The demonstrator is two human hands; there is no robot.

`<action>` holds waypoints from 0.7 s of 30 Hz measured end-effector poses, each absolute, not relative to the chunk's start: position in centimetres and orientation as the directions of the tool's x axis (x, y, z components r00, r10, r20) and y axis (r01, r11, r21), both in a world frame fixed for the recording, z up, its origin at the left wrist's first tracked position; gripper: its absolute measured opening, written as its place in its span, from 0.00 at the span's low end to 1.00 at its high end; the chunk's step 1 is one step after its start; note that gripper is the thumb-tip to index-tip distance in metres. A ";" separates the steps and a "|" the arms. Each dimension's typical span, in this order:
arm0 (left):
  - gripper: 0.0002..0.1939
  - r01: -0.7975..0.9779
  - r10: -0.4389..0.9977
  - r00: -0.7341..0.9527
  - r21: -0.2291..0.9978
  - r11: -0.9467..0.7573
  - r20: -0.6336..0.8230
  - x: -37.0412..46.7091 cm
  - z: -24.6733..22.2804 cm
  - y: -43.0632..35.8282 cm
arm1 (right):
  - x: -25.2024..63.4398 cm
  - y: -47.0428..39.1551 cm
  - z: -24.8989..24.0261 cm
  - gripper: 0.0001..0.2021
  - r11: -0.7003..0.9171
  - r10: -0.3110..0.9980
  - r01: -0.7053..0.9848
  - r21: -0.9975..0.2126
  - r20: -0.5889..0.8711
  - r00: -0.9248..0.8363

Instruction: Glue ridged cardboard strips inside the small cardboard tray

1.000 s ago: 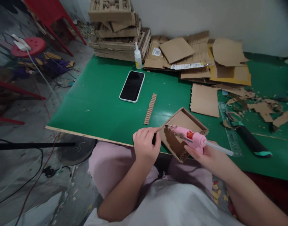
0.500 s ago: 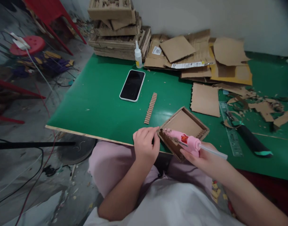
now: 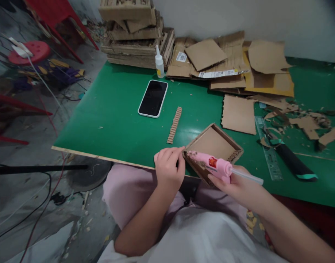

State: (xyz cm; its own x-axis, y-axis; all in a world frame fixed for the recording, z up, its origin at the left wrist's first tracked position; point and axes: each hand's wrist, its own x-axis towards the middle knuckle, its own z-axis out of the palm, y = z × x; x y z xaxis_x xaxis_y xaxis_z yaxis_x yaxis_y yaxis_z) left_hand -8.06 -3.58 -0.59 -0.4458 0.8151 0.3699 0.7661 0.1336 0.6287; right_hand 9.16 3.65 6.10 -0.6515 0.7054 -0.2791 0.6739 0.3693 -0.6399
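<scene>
My right hand (image 3: pixel 240 184) is closed around a pink hot glue gun (image 3: pixel 223 168), a clear glue stick (image 3: pixel 248 176) jutting from its back end. The gun's nozzle end lies over the left corner of a shallow open cardboard box (image 3: pixel 212 140), whose near side it partly hides. At that same corner my left hand (image 3: pixel 170 166) has its fingers curled together, their tips against the box wall; the thumb's grip is partly hidden. Beyond the left hand, a narrow strip of corrugated cardboard (image 3: pixel 174 125) lies on the green table (image 3: pixel 110 120).
Behind are a phone (image 3: pixel 153 98), a glue bottle (image 3: pixel 160 65), stacked cardboard frames (image 3: pixel 134 54) and flat cardboard (image 3: pixel 207 54). On the right lie a square cardboard piece (image 3: pixel 238 114), a clear ruler (image 3: pixel 273 164), a black-and-green handled tool (image 3: pixel 296 160) and cardboard scraps (image 3: pixel 307 128).
The glue gun in my right hand has shifted very slightly left along the box's inner edge. My left hand stays at the box corner, and the whole view has drifted a little.
</scene>
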 end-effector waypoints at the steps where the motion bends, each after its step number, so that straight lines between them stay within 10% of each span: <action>1: 0.11 0.766 0.816 -0.445 0.629 0.134 0.369 -8.1 -0.6 -3.6 | 9.1 3.6 6.1 0.11 0.352 0.702 0.678 -0.646 -0.297 -0.648; 21: 0.11 0.760 0.822 -0.447 0.634 0.141 0.352 -8.1 -0.5 -3.6 | 9.3 5.5 6.4 0.17 0.181 0.547 0.632 -0.754 -0.457 -0.702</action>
